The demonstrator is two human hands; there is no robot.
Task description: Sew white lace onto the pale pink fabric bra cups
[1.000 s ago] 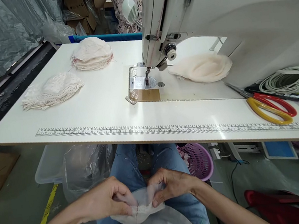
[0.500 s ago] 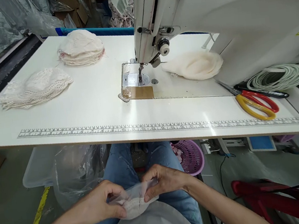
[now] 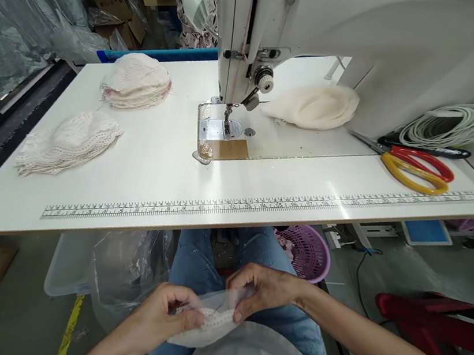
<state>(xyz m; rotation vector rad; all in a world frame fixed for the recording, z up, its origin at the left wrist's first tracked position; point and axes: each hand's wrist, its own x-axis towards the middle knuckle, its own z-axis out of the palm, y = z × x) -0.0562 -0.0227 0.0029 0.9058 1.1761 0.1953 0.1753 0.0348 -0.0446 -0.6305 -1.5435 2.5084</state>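
Note:
Above my lap, below the table's front edge, a small white lace-edged fabric piece (image 3: 208,328) with a sheer layer is stretched between both hands. My left hand (image 3: 172,317) pinches its left side between thumb and fingers. My right hand (image 3: 258,292) grips the right side the same way, thumb lowest. On the white table (image 3: 153,171) are two stacks: lace-edged white pieces (image 3: 70,140) at the left and round white pieces (image 3: 136,80) behind them. A cream fabric piece (image 3: 313,108) lies right of the needle of the sewing machine (image 3: 226,118).
Scissors (image 3: 415,170) with yellow and red handles and a coil of pale cord (image 3: 452,126) lie at the right. A printed ruler (image 3: 267,204) runs along the front edge. Below stand a purple basket (image 3: 310,252) and a clear plastic bin (image 3: 67,266).
The fabric between my hands has shifted slightly and shows more of its lace edge. The view has moved a little, so the table and machine appear slightly farther right.

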